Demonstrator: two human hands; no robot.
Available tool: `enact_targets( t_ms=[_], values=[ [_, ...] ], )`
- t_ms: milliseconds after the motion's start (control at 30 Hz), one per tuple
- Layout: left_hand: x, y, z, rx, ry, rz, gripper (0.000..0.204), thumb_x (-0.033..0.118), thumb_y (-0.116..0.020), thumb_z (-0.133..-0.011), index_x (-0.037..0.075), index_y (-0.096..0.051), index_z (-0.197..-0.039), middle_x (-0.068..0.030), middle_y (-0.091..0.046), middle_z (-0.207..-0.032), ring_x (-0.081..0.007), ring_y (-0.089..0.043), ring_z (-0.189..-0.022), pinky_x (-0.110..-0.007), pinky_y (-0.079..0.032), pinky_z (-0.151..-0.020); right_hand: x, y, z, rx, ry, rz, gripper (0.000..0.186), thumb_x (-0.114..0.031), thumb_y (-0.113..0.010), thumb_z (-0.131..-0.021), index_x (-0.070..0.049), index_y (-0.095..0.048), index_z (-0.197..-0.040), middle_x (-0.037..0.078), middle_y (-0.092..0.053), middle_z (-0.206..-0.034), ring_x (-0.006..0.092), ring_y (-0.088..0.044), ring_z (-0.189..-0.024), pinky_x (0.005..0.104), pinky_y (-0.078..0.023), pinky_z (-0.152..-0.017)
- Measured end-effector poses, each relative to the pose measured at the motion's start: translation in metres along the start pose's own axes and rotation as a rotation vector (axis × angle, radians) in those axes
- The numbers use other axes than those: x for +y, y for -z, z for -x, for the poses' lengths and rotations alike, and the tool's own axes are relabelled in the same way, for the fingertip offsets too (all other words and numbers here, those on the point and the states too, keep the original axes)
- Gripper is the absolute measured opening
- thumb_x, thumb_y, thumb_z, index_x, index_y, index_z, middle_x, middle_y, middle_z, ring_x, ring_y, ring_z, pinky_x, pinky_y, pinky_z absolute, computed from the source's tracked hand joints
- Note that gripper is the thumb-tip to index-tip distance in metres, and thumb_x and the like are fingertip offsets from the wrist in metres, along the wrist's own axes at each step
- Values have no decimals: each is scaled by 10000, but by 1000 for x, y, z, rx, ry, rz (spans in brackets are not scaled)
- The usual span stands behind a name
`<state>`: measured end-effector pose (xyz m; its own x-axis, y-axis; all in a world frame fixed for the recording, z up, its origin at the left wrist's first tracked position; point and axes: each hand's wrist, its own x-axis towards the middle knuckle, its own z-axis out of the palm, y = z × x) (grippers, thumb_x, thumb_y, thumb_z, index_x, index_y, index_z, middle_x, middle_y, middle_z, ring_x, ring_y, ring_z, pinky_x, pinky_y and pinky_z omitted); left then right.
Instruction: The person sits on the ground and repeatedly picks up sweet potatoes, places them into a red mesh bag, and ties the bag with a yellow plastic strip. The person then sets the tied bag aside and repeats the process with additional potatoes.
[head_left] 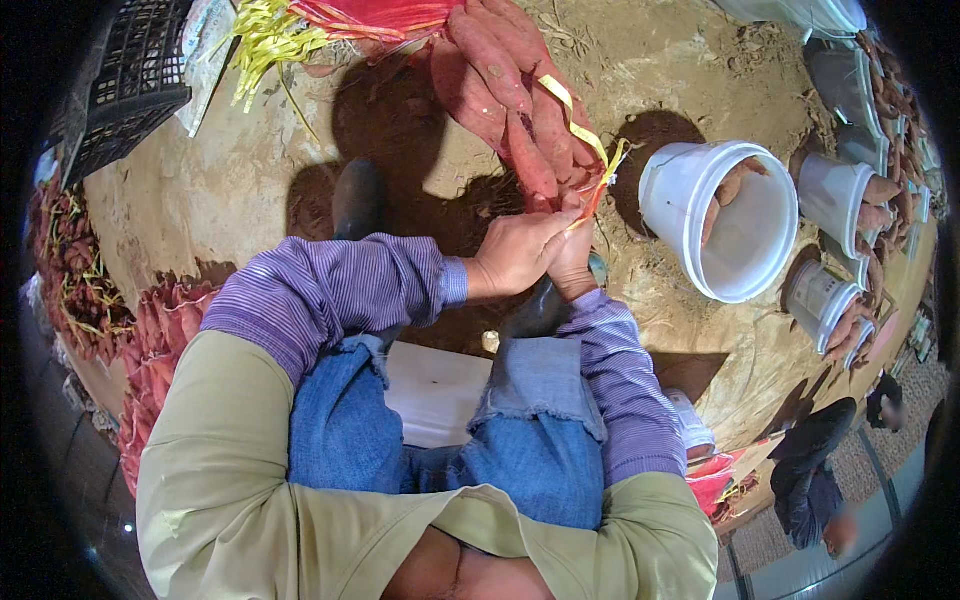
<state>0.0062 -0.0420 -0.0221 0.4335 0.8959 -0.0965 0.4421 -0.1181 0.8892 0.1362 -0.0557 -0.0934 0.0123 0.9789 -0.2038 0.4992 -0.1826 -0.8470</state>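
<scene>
A red mesh bag [490,70] full of sweet potatoes lies on the ground in front of me, its gathered mouth pointing my way. Both hands meet at that mouth. My left hand [512,256] is closed with thumb and fingers pinching the bunched end, and my right hand [572,264] is closed around the same end from the other side. From the grip a yellow tie strip [574,118] loops up along the bag's right side. Its tip stands up beside my right hand. Where the fingers overlap, the exact hold on the strip is hidden.
Right of the bag stands a white bucket [680,200] with a few sweet potatoes; more filled buckets [832,195] line the far right. Yellow strips [268,40] lie at the upper left near a black crate [130,75]. Filled red bags [160,340] sit at left. People are at lower right.
</scene>
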Motion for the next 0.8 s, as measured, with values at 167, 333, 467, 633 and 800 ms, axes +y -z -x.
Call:
enact_targets(
  t_ms=[167,333,467,633,800],
  values=[
    [0,1,4,-60,62,26,341,174,-476,-938,68,-532,-1258,-207,-615,-1073,-355,-614,-961,-400,-500,-834,13,-16,2,95,-28,85,395,-250,-620,-797,-14,-514,-1096,191,-609,-731,393,-609,-659,448,-469,-543],
    [-2,-2,5,-36,60,42,358,159,-488,-926,61,-511,-1269,-212,-614,-1086,-356,-618,-966,-396,-504,-833,18,-15,7,-25,-116,-64,413,-204,-651,-769,-12,-526,-1114,192,-617,-791,383,-620,-744,435,-494,-628],
    [-9,-2,10,-47,278,141,443,139,-538,-889,53,-435,-1312,-215,-616,-1059,-352,-625,-955,-396,-509,-802,5,11,6,-159,52,80,429,-186,-685,-764,8,-523,-1111,221,-615,-926,406,-600,-881,424,-493,-779],
    [-7,-2,15,70,382,188,397,54,-629,-780,31,-426,-1121,-189,-593,-860,-347,-633,-840,-385,-497,-741,-3,21,9,-286,-163,214,537,-258,-641,-849,24,-387,-1229,285,-588,-995,466,-579,-917,479,-481,-774],
    [-23,-6,15,89,510,156,283,113,-631,-778,-4,-477,-985,-250,-593,-932,-422,-587,-895,-454,-469,-769,-10,9,23,-90,27,47,560,-263,-624,-865,37,-346,-1247,308,-574,-1013,474,-575,-930,485,-480,-762]
  ],
)
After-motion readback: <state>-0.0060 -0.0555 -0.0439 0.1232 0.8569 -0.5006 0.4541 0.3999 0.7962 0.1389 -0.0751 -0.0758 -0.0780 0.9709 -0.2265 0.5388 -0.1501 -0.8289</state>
